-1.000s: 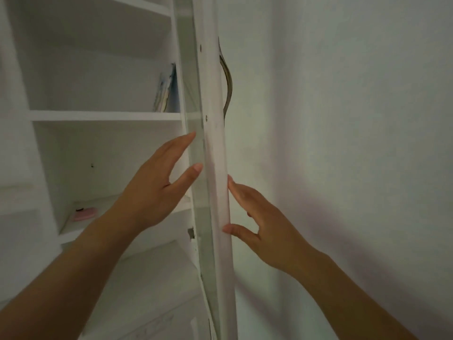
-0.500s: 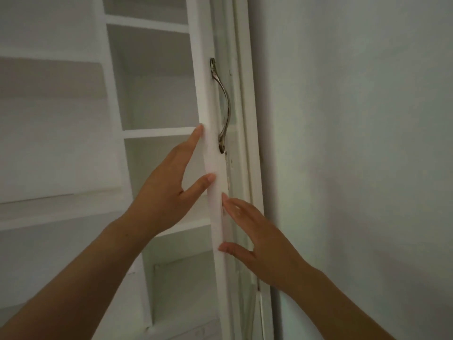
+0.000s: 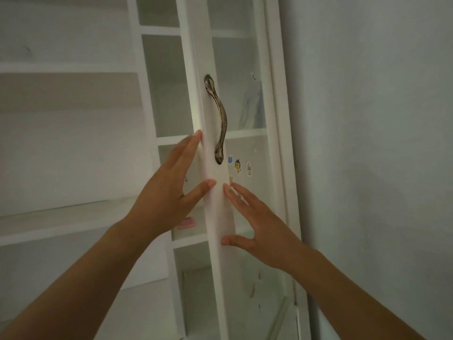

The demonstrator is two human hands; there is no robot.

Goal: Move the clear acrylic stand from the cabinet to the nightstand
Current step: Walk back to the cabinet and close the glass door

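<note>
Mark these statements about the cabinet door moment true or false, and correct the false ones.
1. Both hands are flat on the cabinet door's white frame. True: the left hand is on its edge, the right hand on its front.
2. The right hand grips the metal handle. False: the metal handle is untouched, above both hands.
3. Small cartoon stickers sit on the glass pane right of the handle. True: the stickers are beside its lower end.
4. A pink object lies on a shelf behind the door. True: the pink object shows by the left wrist.
5. The left hand holds the clear acrylic stand. False: both hands are empty, and no stand is visible.
</note>
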